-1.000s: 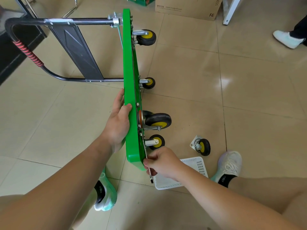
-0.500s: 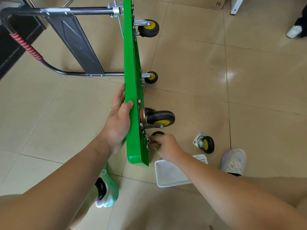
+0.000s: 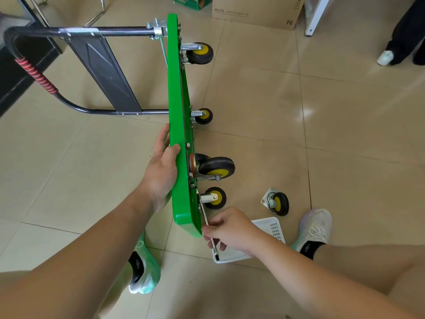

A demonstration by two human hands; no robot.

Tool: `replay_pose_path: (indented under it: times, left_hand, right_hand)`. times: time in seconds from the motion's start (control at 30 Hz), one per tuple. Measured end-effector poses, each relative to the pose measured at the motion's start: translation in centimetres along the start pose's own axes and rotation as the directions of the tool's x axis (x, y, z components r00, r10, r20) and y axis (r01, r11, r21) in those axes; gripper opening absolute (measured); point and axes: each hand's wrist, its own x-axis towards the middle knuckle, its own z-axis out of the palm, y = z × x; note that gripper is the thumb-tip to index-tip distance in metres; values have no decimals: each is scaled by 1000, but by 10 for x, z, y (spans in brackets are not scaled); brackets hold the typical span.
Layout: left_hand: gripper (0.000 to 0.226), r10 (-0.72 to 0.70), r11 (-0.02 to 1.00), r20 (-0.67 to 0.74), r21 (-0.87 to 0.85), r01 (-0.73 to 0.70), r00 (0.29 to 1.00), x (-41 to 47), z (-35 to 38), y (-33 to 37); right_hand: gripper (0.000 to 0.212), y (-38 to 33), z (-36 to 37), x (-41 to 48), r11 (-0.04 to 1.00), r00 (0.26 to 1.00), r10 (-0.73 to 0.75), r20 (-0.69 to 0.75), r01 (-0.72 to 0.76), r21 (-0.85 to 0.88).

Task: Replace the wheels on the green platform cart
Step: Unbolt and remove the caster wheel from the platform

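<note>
As right hand (image 3: 232,231) pinches wrench (image 3: 204,215), cart (image 3: 178,125) just beside

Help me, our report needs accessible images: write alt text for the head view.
A person's left hand grips the green platform cart, stood on its side on beige floor tiles, while the right hand holds a silver wrench at the mount of its nearest black-and-yellow caster. A loose matching caster lies near a white perforated plastic basket.
</note>
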Motion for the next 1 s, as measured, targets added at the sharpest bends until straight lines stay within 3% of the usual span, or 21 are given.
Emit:
replay_pose_path:
  times: [0.37,0.53,0.83,1.0]
  left_hand:
    - [61,-5,1000,16,0,5,1000,1,0,0]
    - [59,14,1000,18,-4,-14,1000,2,-2,-3]
    - [56,26,1000,17,-11,-26,1000,5,-2,-5]
    - [60,32,999,38,-8,-31,999,6,-2,-5]
  right_hand:
    - [14,-12,3,11,995,998,31,61,-36,88]
    - [17,7,2,31,994,999,-44,-9,43,-103]
    - [23,21,0,84,975,971,-203,-128,189,-113]
    - [22,35,-2,73,979,978,-166,-125,148,-143]
